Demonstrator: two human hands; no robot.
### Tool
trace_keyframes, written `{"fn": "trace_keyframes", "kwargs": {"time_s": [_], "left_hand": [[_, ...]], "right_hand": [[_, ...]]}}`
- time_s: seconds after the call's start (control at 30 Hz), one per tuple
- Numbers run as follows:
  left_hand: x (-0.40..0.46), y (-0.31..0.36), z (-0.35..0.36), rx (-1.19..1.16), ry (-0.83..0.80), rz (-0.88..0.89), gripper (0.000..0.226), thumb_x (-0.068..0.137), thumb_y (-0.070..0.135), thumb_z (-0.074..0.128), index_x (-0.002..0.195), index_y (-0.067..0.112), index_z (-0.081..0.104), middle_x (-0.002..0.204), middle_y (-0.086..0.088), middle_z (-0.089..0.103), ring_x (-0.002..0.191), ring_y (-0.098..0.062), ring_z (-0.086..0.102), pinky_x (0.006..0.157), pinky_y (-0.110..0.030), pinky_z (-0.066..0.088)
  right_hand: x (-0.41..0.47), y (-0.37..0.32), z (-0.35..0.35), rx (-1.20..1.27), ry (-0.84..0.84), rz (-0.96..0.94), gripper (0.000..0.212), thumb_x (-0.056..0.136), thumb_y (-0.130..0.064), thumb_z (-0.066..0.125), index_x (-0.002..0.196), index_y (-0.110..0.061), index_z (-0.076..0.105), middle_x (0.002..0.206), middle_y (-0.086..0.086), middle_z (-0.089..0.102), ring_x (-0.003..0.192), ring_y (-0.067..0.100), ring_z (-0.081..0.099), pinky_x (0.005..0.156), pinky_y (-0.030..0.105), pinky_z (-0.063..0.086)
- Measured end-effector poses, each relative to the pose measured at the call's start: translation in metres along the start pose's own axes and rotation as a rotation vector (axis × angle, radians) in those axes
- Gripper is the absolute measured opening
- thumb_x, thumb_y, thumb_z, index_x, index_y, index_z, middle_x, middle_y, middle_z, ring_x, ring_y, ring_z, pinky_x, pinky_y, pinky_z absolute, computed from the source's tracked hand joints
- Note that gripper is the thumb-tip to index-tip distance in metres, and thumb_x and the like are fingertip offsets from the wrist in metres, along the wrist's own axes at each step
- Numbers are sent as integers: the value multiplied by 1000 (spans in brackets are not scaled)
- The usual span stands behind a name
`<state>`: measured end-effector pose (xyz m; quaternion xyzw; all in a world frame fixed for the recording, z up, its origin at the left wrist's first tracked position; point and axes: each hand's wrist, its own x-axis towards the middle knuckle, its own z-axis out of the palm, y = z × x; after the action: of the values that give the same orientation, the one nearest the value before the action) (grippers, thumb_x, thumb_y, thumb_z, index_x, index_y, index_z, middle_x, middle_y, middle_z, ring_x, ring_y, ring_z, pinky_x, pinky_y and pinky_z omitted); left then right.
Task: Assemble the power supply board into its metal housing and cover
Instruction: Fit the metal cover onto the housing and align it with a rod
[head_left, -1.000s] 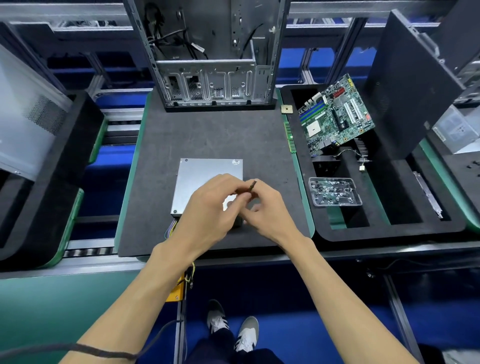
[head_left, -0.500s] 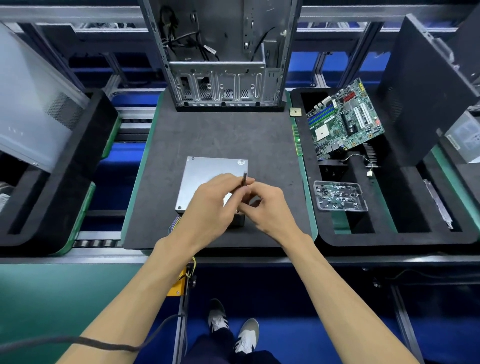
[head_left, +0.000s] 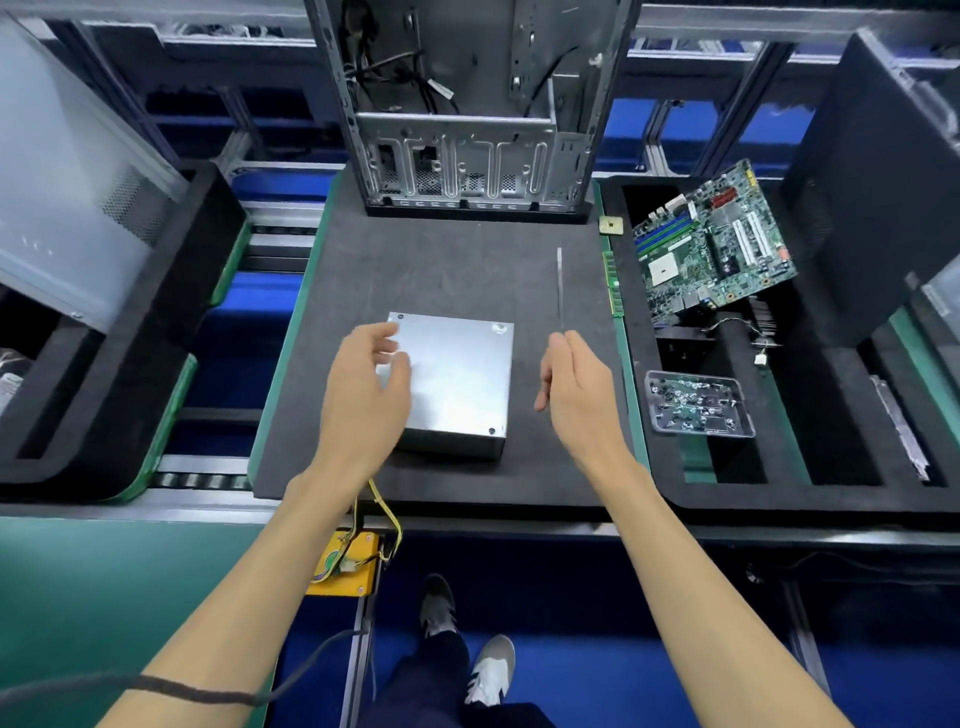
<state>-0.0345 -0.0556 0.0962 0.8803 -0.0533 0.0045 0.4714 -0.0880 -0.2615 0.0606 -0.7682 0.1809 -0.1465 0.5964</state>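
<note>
Hands parted: left hand (head_left: 363, 384) relaxed over housing (head_left: 457, 379); right hand (head_left: 576, 384) pinches screwdriver (head_left: 560, 288).

Left hand (head_left: 363, 387) hovers with loosely curled fingers; right hand (head_left: 576, 387) pinches upward.

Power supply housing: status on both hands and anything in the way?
Left hand open, fingers over housing's left edge. Right hand pinches thin screwdriver, tip pointing away. Housing closed, flat on mat. Nothing in the way.
</note>
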Motion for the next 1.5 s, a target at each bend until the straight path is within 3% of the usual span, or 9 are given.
{"fn": "trace_keyframes", "kwargs": {"time_s": [0.13,0.2,0.4,0.57,0.7,0.87,1.07,1.17,1.5], "left_hand": [[24,-34,2,169,-136,-263,73,93,50,63,150,15,33,146,-6,44,131,-24,47,102,-39,42],[34,-43,3,95,-288,-407,84,89,59,64,153,14,32,151,-6,46,132,-25,51,108,-43,43],[48,-54,4,-152,-389,-338,17,95,45,64,94,29,72,91,11,78,89,-19,74,85,-42,60],[65,-55,7,-190,-346,-288,24,95,47,62,102,27,72,100,-9,75,94,-33,69,92,-52,55],[80,-60,5,-195,-369,-262,27,93,48,62,94,23,72,106,-24,68,82,-30,62,76,-39,49],[86,-61,7,-155,-367,-271,22,93,50,62,94,30,71,101,-11,73,95,-32,68,89,-48,55],[98,-69,1,-117,-365,-326,37,96,55,55,118,29,68,108,16,72,106,-10,66,96,-34,52],[101,-73,2,-69,-327,-334,39,101,53,45,103,23,71,97,12,70,94,-12,62,81,-29,48],[95,-79,9,-97,-289,-345,45,101,55,42,108,17,66,93,11,65,89,-11,57,78,-27,42]], "right_hand": [[6,9,6,-61,-33,240,36,110,-41,37,93,-12,50,97,5,67,78,15,69,78,42,57],[8,12,14,-104,-74,297,33,108,-43,41,91,-15,45,101,12,66,83,24,66,75,34,57],[16,15,29,-231,-89,227,20,100,-30,63,92,-21,47,95,-7,62,77,0,58,58,6,42],[35,7,37,-242,-59,204,15,102,-25,61,95,-20,48,98,-13,62,79,-19,55,63,4,42],[48,5,44,-232,-33,217,28,104,-39,51,86,-18,43,83,-7,57,65,-1,50,59,18,40],[56,-4,49,-20,44,341,42,94,-46,32,92,-9,52,91,-3,73,92,24,68,87,43,56],[58,7,45,-256,89,299,32,102,-19,32,79,-21,54,92,-2,57,83,15,55,67,20,38],[59,17,32,-421,53,303,31,105,-14,39,92,-18,66,95,-2,61,79,2,53,58,9,38],[37,54,21,-617,-93,354,29,98,-26,66,118,-22,46,77,-1,66,77,15,62,63,33,45]]}}
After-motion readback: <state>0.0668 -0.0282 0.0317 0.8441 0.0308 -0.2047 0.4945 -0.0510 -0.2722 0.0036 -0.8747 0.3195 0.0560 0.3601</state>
